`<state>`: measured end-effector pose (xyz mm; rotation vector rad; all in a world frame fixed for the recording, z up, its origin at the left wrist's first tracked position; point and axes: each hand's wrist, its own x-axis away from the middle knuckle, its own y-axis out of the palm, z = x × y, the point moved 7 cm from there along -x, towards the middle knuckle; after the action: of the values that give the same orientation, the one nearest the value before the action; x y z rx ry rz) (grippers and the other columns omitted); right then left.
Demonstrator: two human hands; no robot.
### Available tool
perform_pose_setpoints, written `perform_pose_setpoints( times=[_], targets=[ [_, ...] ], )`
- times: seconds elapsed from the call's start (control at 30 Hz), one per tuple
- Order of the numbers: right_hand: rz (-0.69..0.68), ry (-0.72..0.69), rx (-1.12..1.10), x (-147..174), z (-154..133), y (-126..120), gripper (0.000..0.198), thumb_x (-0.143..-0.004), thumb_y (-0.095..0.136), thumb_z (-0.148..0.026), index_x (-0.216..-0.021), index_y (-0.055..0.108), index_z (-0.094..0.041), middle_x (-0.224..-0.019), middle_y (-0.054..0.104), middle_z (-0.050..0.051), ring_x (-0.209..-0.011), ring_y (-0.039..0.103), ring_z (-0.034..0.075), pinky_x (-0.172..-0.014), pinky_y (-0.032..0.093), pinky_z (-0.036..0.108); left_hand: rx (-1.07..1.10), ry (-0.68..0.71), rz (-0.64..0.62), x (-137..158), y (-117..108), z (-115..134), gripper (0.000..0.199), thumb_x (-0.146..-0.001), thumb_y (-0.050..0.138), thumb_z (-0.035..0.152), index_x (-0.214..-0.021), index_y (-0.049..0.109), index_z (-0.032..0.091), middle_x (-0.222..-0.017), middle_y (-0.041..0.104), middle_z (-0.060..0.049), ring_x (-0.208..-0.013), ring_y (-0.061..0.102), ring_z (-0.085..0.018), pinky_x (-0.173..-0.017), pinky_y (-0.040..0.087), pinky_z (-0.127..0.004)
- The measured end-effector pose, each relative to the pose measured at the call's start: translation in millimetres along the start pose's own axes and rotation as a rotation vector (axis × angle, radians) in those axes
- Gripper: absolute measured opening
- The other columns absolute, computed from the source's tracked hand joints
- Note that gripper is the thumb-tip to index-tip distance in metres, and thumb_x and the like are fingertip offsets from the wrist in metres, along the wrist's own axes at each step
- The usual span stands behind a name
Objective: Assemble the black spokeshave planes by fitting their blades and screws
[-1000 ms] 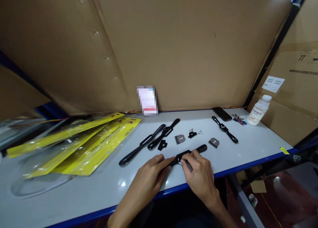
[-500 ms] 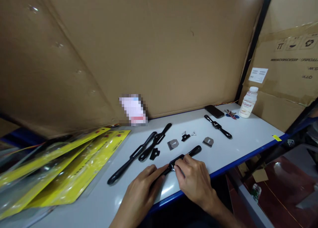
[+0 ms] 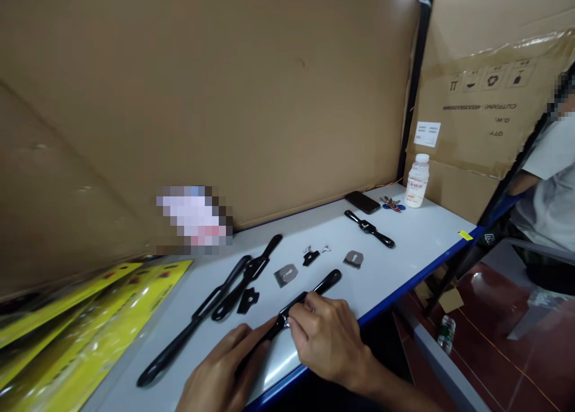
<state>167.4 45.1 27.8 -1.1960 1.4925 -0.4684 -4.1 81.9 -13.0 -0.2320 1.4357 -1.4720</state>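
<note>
Near the front edge I hold a black spokeshave (image 3: 330, 280). My left hand (image 3: 229, 361) is closed around its near handle. Fingers of my right hand (image 3: 330, 337) pinch at its middle, where a bit of silvery metal shows; they hide most of what they grip. Just beyond lie two grey slotted blades, one on the left (image 3: 286, 275) and one on the right (image 3: 354, 258). A black cap plate (image 3: 310, 257) lies between them beside small silver screws (image 3: 326, 249). Another cap plate (image 3: 248, 301) is next to a black spokeshave body (image 3: 224, 307) and a longer black one (image 3: 166, 355).
An assembled-looking spokeshave (image 3: 381, 238) lies to the right, below a phone (image 3: 362, 202), keys (image 3: 390, 203) and a white bottle (image 3: 417, 181). Yellow packaging (image 3: 135, 316) covers the table's left. Cardboard (image 3: 269, 100) walls the back; a person (image 3: 550, 166) sits at the far right.
The view has turned right, so everything sits further left and a person appears at the right. Both hands stay on the spokeshave, with little visible change in grip.
</note>
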Motion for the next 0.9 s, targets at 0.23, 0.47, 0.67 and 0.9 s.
perform_pose_setpoints(
  times=[0.23,0.47,0.67,0.9],
  targets=[
    [0.015,-0.005,-0.015,-1,3,0,0.013,-0.094,0.058,-0.019,-0.086,0.068,-0.022,-0.081,0.068,0.001,-0.062,0.064,0.014,-0.055,0.044,0.026,0.088,-0.064,-0.053,-10,-9,18,0.037,-0.099,0.048,0.043,-0.121,0.074,0.028,-0.095,0.073,-0.006,-0.084,0.073,-0.022,-0.069,0.06,-0.027],
    [0.031,-0.025,-0.02,0,2,-4,0.015,-0.094,0.057,-0.016,-0.085,0.067,-0.021,-0.079,0.067,0.001,-0.067,0.065,0.015,-0.056,0.042,0.025,0.109,-0.099,-0.066,-10,-10,22,0.037,-0.1,0.047,0.041,-0.121,0.074,0.026,-0.094,0.071,-0.006,-0.083,0.072,-0.021,-0.072,0.059,-0.03],
    [0.086,-0.038,-0.05,-1,3,-6,0.018,-0.094,0.055,-0.015,-0.081,0.066,-0.021,-0.073,0.066,0.001,-0.064,0.063,0.015,-0.055,0.039,0.025,0.15,-0.14,-0.054,-12,-11,29,0.035,-0.099,0.049,0.035,-0.121,0.074,0.026,-0.095,0.07,-0.008,-0.083,0.07,-0.022,-0.073,0.057,-0.032],
    [0.163,-0.095,-0.111,1,4,-12,0.027,-0.1,0.048,-0.017,-0.081,0.067,-0.02,-0.072,0.068,0.004,-0.065,0.064,0.016,-0.06,0.041,0.027,0.185,-0.203,-0.104,-15,-17,38,0.034,-0.099,0.05,0.024,-0.125,0.071,0.028,-0.097,0.069,-0.006,-0.088,0.067,-0.021,-0.08,0.055,-0.034]
  ],
)
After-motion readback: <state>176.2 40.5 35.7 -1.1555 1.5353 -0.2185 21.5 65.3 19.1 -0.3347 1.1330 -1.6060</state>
